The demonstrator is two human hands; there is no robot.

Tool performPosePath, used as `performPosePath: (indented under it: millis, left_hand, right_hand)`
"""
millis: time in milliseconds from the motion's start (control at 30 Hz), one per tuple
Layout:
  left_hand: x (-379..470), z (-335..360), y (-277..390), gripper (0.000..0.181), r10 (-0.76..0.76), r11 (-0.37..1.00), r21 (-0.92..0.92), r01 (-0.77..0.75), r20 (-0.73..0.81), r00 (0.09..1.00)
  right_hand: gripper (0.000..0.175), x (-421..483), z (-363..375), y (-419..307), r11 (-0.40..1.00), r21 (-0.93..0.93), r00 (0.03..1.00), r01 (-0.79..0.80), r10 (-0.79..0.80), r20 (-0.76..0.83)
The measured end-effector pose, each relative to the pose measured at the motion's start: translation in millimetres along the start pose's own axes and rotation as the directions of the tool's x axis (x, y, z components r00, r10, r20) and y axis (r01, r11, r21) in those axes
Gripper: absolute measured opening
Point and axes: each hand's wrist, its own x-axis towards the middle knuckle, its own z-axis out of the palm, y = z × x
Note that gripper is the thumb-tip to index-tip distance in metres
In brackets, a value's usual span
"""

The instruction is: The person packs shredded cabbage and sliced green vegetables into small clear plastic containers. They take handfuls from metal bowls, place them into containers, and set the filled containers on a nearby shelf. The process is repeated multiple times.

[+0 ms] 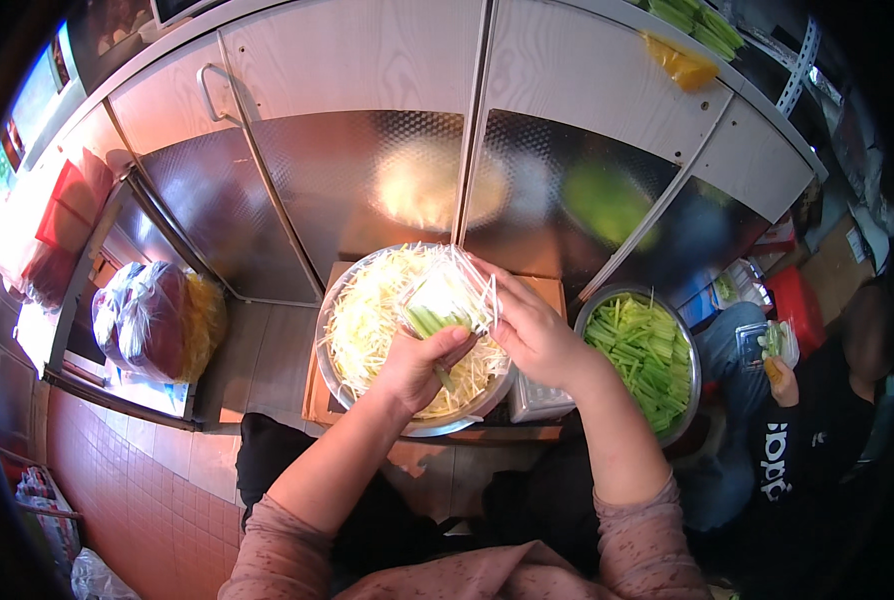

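Note:
A clear plastic box (458, 281) is held tilted above a wide metal basin (328, 360) heaped with pale vegetable shreds (376, 322). Green celery sticks (426, 319) and pale shreds show inside the box. My left hand (424, 366) grips its near side, thumb over the celery, and one green stick hangs below that hand. Along the box's right side lies my right hand (533, 326), its fingers against the wall and loose shreds, fingertips partly hidden. Right of the basin, a second metal bowl (696, 375) holds cut celery (638, 360).
Stacked clear plastic boxes (538, 397) stand between basin and bowl. Cardboard (316, 397) lies under the basin. A cabinet (357, 67) closes off the far side. Wrapped bundles (154, 322) sit left on a metal-framed rack (124, 397). At right, another person's hand (783, 381) holds a similar box (766, 343).

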Motion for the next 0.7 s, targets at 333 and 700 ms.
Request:
performPosePath:
  millis: [333,700]
  left_hand:
    - [-3,13,-4,0.043,0.081,0.997,0.019,-0.079,-0.149,0.986]
    - [2,-31,-2,0.052,0.153,0.977,0.172,-0.124,-0.166,0.974]
  right_hand:
    - [0.048,5,11,3,0.991,0.131,0.996,-0.035,0.045,-0.077]
    - [0.009,19,38,32,0.971,0.219,0.842,0.095,0.039,-0.538]
